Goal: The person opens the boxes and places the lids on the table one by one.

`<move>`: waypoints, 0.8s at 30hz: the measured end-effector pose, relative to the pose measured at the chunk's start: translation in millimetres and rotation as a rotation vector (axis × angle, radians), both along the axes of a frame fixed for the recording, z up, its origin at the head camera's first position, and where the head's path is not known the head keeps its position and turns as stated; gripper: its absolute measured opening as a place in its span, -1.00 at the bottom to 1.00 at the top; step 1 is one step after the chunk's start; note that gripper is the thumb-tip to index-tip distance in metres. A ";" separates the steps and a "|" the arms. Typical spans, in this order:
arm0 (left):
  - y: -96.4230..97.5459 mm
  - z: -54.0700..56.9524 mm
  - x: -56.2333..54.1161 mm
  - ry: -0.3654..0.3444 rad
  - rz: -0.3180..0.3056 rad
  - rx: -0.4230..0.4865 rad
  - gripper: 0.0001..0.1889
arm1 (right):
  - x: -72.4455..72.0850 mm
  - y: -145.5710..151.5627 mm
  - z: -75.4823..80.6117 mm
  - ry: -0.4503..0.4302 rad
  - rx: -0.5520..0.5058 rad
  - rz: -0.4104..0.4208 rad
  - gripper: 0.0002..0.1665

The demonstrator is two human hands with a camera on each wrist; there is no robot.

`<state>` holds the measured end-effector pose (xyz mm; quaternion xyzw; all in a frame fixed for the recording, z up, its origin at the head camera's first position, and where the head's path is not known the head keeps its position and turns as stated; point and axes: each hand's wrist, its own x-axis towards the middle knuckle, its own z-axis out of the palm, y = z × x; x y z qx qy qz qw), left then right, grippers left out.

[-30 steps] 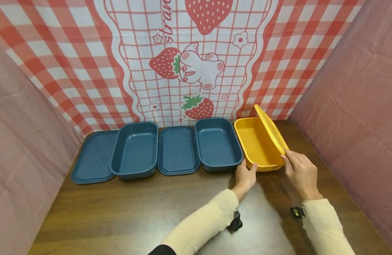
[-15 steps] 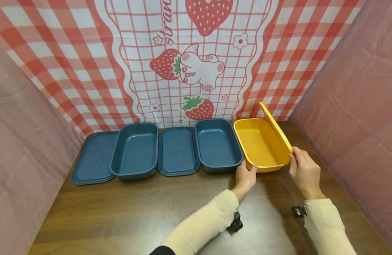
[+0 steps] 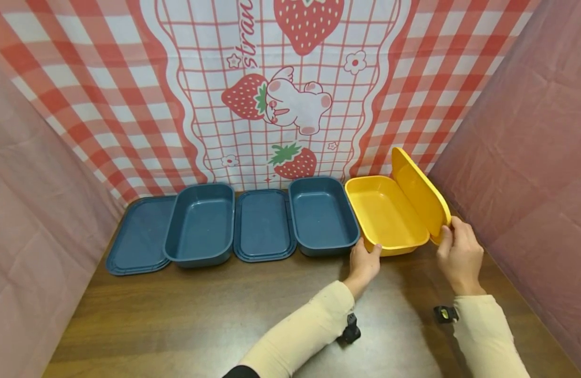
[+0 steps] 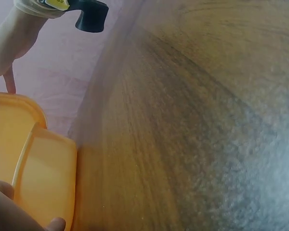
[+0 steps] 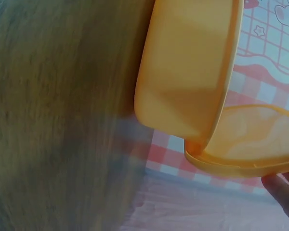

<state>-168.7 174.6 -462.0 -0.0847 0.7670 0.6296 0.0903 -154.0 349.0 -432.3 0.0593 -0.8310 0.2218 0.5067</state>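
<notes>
At the right end of the row stands a yellow container (image 3: 384, 212), its inside bare. My left hand (image 3: 364, 265) grips its near-left corner, the thumb over the rim. A yellow lid (image 3: 420, 191) leans steeply along the container's right side, tilted outward to the right. By its near end, my right hand (image 3: 462, 260) holds the lid between thumb and fingers. In the right wrist view the lid (image 5: 260, 132) stands beside the container's wall (image 5: 183, 72), its lower edge beside or below the rim.
Left of the yellow container are a blue container (image 3: 323, 215), a blue lid (image 3: 264, 223), another blue container (image 3: 200, 226) and a second blue lid (image 3: 141, 233) on the wooden table (image 3: 186, 320). A checked cloth (image 3: 129, 94) hangs behind. Pink cloth (image 3: 517, 157) borders the right side.
My right hand has carried the lid rightward, off the yellow container's opening to its right side, and its inner face now shows. My left hand has stayed on the corner.
</notes>
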 end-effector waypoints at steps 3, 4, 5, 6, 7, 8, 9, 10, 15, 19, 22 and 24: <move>0.2 1.5 0.5 -0.001 0.009 -0.003 -0.42 | -0.6 1.6 0.3 0.014 -0.083 -0.023 -0.76; 0.4 1.7 0.7 -0.002 0.012 -0.004 -0.42 | -0.7 2.2 0.6 0.016 -0.109 -0.030 -0.76; 0.5 2.0 0.9 0.001 0.015 -0.004 -0.42 | -0.8 2.7 1.0 0.017 -0.130 -0.039 -0.75; 0.7 2.1 0.9 0.002 0.017 -0.005 -0.42 | -0.9 3.2 1.3 0.019 -0.147 -0.046 -0.75; 0.7 2.4 0.9 0.003 0.020 -0.006 -0.42 | -1.2 3.7 1.7 0.020 -0.162 -0.052 -0.74; 0.9 2.2 1.0 0.003 0.021 -0.005 -0.42 | -1.6 4.3 2.0 0.022 -0.177 -0.056 -0.74; 0.9 2.3 1.1 0.003 0.020 -0.005 -0.42 | -2.2 4.9 2.5 0.027 -0.192 -0.059 -0.74; 0.9 2.4 1.1 0.004 0.020 -0.005 -0.42 | -2.8 5.7 2.8 0.028 -0.209 -0.061 -0.74; 1.0 1.2 1.4 -0.001 0.017 -0.001 -0.43 | -4.9 11.7 6.3 0.012 -0.316 -0.091 -0.76; 0.5 -0.3 1.2 -0.010 0.008 -0.004 -0.43 | -8.3 19.3 13.0 -0.053 -0.407 -0.122 -0.75; 0.3 -0.8 0.1 -0.005 0.011 -0.008 -0.43 | -11.2 23.1 17.0 -0.113 -0.467 -0.130 -0.73; 0.4 -1.0 -0.6 0.001 0.014 -0.012 -0.43 | -12.1 24.2 17.5 -0.148 -0.513 -0.126 -0.71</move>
